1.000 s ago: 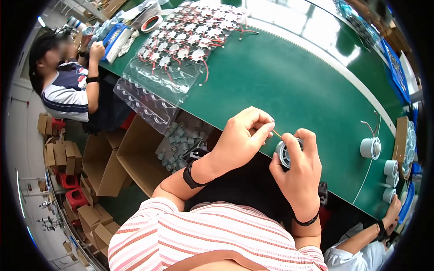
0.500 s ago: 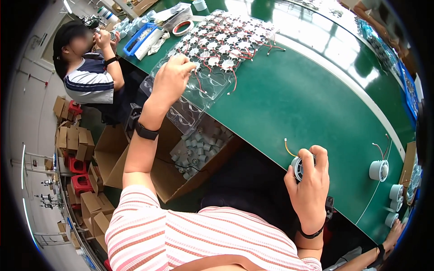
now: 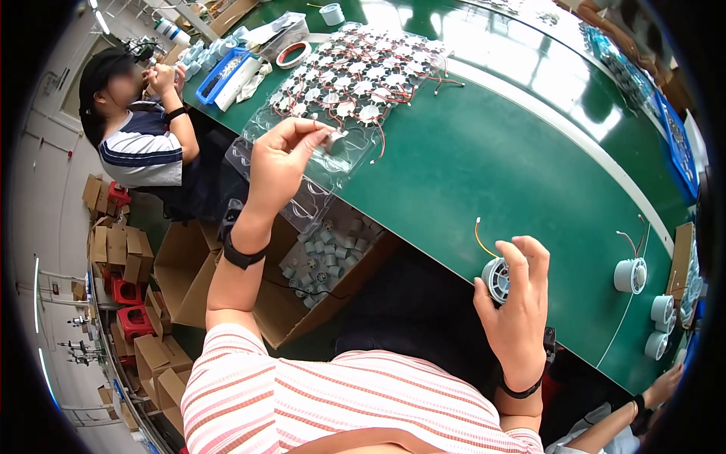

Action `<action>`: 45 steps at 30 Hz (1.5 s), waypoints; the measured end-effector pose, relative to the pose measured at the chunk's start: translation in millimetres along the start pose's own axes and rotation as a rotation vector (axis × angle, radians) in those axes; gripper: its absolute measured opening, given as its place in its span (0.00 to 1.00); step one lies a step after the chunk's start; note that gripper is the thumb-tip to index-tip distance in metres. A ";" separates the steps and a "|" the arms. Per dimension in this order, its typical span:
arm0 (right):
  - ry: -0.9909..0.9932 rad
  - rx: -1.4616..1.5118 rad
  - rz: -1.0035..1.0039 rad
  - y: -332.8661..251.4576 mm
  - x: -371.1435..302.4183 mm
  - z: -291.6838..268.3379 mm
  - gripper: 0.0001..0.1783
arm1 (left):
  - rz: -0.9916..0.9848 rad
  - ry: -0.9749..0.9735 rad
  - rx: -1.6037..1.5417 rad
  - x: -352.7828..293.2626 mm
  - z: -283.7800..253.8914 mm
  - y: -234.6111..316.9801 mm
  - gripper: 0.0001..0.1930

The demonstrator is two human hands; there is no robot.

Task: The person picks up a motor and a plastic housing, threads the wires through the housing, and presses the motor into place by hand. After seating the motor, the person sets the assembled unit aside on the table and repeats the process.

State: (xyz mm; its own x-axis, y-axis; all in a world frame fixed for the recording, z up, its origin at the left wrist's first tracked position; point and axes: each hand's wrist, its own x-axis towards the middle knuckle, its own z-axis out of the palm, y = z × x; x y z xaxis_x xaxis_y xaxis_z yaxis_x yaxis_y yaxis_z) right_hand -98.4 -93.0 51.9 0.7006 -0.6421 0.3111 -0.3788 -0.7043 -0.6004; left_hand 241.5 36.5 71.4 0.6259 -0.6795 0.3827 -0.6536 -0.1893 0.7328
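Observation:
My left hand [image 3: 281, 160] is closed in a pinch on a small round silvery-grey part [image 3: 335, 143], held over the near corner of a clear plastic tray [image 3: 349, 160]. Farther along that tray lie rows of white-and-black round parts [image 3: 355, 79] with red wires. At the table's near edge, my right hand [image 3: 517, 310] is wrapped round a light-blue round housing [image 3: 497, 280]. Spokes show in its open face, and a thin yellow-and-red wire [image 3: 479, 236] sticks up from it.
Another housing [image 3: 629, 275] with wires stands on the green table [image 3: 484, 159], several more at far right near a person's hand [image 3: 665, 384]. A tape roll [image 3: 293, 54] and blue bin [image 3: 222, 76] lie beyond the tray. A carton [image 3: 291, 318] of light-blue parts sits below. A co-worker [image 3: 144, 136] sits at left.
My left hand has drawn back toward me from the rows of parts, and the small round part now shows in its fingers. My right hand keeps hold of the housing almost in place.

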 end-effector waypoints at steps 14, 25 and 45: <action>0.171 0.424 -0.113 -3.6 -10.8 -13.3 0.27 | -0.403 -0.371 -1.179 -95.4 115.7 109.2 0.06; 0.310 0.239 0.023 0.1 -17.8 -23.1 0.23 | -0.005 -0.357 -0.908 -85.8 158.5 102.3 0.06; 0.160 0.023 -0.083 8.0 -17.2 -25.8 0.21 | 0.021 -0.489 -0.744 -108.2 166.3 83.2 0.03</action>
State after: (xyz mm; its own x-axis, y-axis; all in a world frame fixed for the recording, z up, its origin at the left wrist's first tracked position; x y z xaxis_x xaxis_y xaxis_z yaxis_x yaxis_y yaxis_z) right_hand -129.0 -95.4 60.7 0.6228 -0.6235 0.4725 -0.3088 -0.7509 -0.5838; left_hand 48.6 -23.5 -2.6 0.2539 -0.9365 0.2418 -0.1111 0.2201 0.9691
